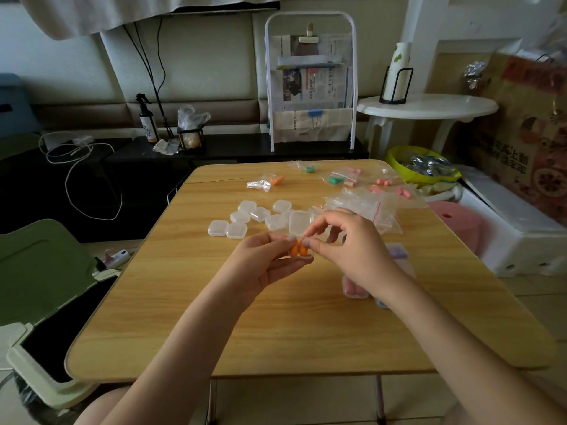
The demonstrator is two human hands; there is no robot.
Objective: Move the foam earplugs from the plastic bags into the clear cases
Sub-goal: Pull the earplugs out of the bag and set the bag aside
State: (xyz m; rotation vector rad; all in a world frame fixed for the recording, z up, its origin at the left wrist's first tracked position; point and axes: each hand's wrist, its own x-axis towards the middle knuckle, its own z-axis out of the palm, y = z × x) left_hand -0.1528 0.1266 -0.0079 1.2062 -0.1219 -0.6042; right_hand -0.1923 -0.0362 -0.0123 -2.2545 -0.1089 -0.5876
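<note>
A person seated at a low wooden table [276,317] is holding a small clear case [299,237] open above the tabletop, the left hand [260,265] cupping and gripping the base from below so it is staying level, while the right hand [352,250] is pinching at its rim, thumb and forefinger seemingly tucking a pair of orange foam earplugs [298,250] down inside; the hinged lid is standing up behind the fingers, likely kept raised so it can be snapped down once the plugs are seated. Empty closed cases [245,219] are lying clustered just beyond the hands, within easy reach for the next pair. Farther back, small plastic bags [346,177] with pink, green and orange earplugs are waiting, and a heap of flattened bags [362,207] is lying to the right, apparently already emptied. Filled cases [354,286] are showing partly under the right wrist. Printed characters are showing on the newspapers in the white rack [310,81] and on the cardboard box [515,148] at right, but they are too small and blurred to read with confidence.
</note>
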